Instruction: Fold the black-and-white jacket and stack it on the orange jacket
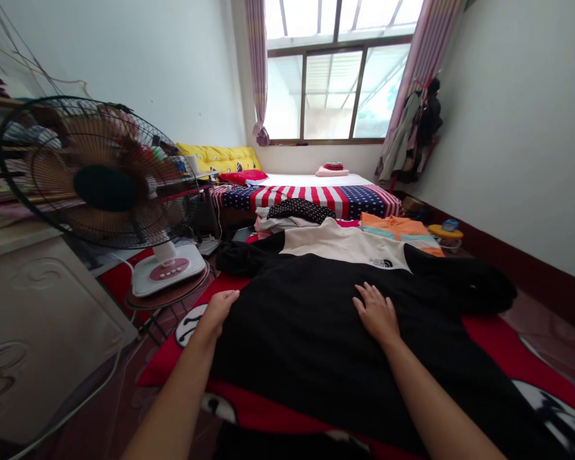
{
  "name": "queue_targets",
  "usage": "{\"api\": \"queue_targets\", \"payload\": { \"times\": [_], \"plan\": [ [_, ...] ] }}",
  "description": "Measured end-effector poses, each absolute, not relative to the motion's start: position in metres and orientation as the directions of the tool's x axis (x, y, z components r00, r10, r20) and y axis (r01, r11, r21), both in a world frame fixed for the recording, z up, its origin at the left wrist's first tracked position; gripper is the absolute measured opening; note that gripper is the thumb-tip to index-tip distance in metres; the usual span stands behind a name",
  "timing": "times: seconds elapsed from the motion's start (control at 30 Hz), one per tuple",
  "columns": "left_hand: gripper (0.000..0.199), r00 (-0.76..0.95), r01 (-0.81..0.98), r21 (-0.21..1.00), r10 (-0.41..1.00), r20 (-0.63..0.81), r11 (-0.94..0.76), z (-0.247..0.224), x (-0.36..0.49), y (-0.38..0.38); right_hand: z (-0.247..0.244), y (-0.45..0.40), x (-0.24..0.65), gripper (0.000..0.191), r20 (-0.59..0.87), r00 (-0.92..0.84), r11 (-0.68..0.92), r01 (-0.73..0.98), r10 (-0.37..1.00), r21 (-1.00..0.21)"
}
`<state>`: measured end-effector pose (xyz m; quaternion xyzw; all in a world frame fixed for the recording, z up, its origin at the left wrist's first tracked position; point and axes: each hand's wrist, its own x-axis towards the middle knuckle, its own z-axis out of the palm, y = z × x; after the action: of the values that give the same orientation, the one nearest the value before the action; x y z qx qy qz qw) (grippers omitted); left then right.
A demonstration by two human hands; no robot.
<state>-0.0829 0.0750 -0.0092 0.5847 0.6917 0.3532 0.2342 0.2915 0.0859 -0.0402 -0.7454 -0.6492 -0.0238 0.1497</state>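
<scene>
Nearest the camera, two bare forearms (172, 396) reach in from 7 and 5 o'clock over a black top (306, 326). A pale cabinet (43, 319) stands between 8 and 9 o'clock, with a fan (108, 188) above and beyond it, toward 9 to 10; the fan's base sits on a round stool (172, 291). Between 7 and 8 o'clock, the left hand (220, 310) rests at the top's left edge, fingers close together; whether they pinch the cloth, I cannot tell.

The black top lies spread over a red patterned cover (249, 399), filling the middle and running down through 6 o'clock, its cream upper panel (340, 243) away from the camera. Beyond that panel, near 12, is a pile of clothes (299, 211), and farther off a bed (316, 195) with a striped and starred cover. At 4 o'clock the right hand (376, 310) lies palm down on the black cloth, fingers apart, clamped on nothing. Orange clothing (395, 225) lies at 3, just left of a yellow-lidded container (445, 234). Garments (407, 137) hang at 2.
</scene>
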Motion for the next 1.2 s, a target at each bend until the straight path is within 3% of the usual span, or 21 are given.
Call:
{"api": "queue_targets", "payload": {
  "times": [0.13, 0.23, 0.33, 0.4, 0.47, 0.63, 0.8, 1.03, 1.2],
  "plan": [
    [0.023, -0.23, 0.735, 0.665, 0.971, 0.063, 0.131, -0.005, -0.095, 0.073, -0.04, 0.086, 0.291, 0.046, 0.227, 0.161, -0.113, 0.97, 0.96, -0.213],
    [0.011, -0.255, 0.874, 0.457, 0.955, 0.149, 0.162, 0.007, -0.083, 0.076, -0.04, 0.086, 0.29, 0.047, 0.228, 0.163, -0.113, 0.969, 0.96, -0.219],
    [0.025, -0.061, 0.949, 0.314, 0.962, 0.267, -0.027, 0.02, -0.049, 0.087, -0.04, 0.085, 0.29, 0.048, 0.217, 0.16, -0.114, 0.971, 0.963, -0.211],
    [0.037, 0.124, 0.901, 0.367, 0.949, 0.29, -0.23, 0.023, -0.019, 0.099, -0.039, 0.085, 0.29, 0.049, 0.211, 0.158, -0.115, 0.972, 0.965, -0.206],
    [0.05, 0.241, 0.854, 0.408, 0.94, 0.241, -0.324, 0.02, 0.007, 0.117, -0.039, 0.084, 0.29, 0.049, 0.211, 0.156, -0.114, 0.973, 0.965, -0.199],
    [0.064, 0.214, 0.902, 0.381, 0.977, 0.015, -0.203, 0.004, 0.029, 0.178, -0.041, 0.084, 0.29, 0.049, 0.212, 0.168, -0.127, 0.973, 0.963, -0.193],
    [0.064, 0.146, 0.926, 0.364, 0.985, -0.088, -0.104, -0.004, 0.023, 0.226, -0.04, 0.082, 0.289, 0.048, 0.208, 0.176, -0.132, 0.969, 0.962, -0.208],
    [0.068, 0.193, 0.909, 0.379, 0.981, -0.012, -0.174, -0.012, 0.019, 0.202, -0.04, 0.084, 0.29, 0.048, 0.209, 0.177, -0.133, 0.969, 0.962, -0.21],
    [0.056, 0.279, 0.838, 0.468, 0.958, 0.073, -0.28, -0.01, -0.014, 0.163, -0.042, 0.085, 0.291, 0.048, 0.221, 0.169, -0.123, 0.97, 0.96, -0.207]
  ]
}}
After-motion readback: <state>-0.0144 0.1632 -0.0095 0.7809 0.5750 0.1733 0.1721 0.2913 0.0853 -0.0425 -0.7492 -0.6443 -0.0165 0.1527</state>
